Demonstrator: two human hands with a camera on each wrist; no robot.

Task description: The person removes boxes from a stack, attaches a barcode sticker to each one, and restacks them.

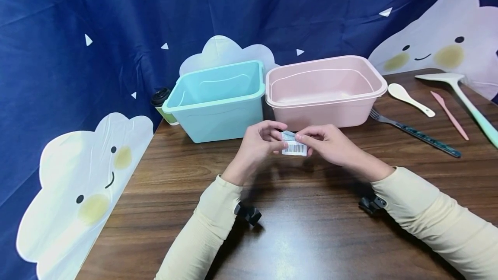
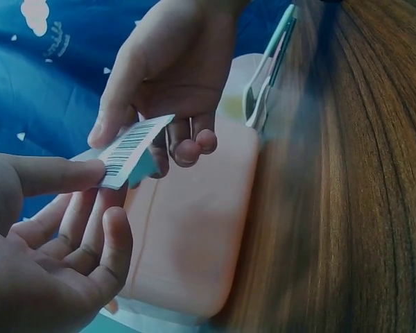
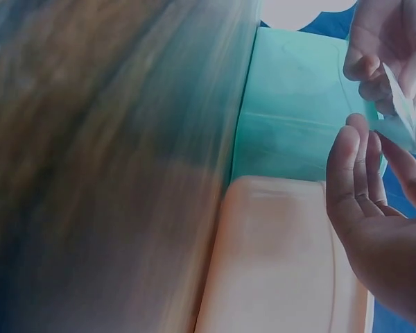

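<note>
Near the centre of the head view, the left hand [image 1: 257, 142] is pinching the left side of a small barcoded packet [image 1: 288, 135], and the right hand [image 1: 328, 142] is pinching its upper right part. The step in hand seems to be handling the packet above the table [image 1: 179, 176]; the next move is probably calling for a steady pinch from both hands. The barcode panel [image 1: 295, 148] is facing the head camera, its long axis running roughly left to right.
</note>
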